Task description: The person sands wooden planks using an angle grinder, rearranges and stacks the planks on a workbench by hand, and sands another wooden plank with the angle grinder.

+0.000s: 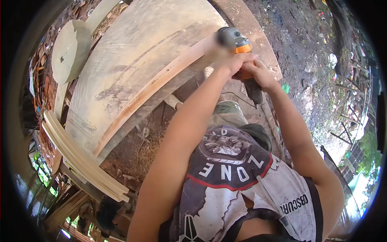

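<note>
An orange and grey angle grinder (244,47) is over the upper right end of a long curved wooden piece (161,78). The area around its disc is blurred, so contact with the wood cannot be made out. My left hand (238,64) is closed on the grinder just behind its head. Wrapped round the orange body beside it is my right hand (261,74), touching my left. The tool's dark rear end points down toward me. Beneath the curved piece lies a large dusty board (133,52).
Several curved wooden strips (86,159) are stacked at the lower left. A round wooden slab (70,51) stands at the upper left beside a plank. A cable hangs near the grinder's rear. Sawdust-covered ground shows below the board, and muddy ground lies right.
</note>
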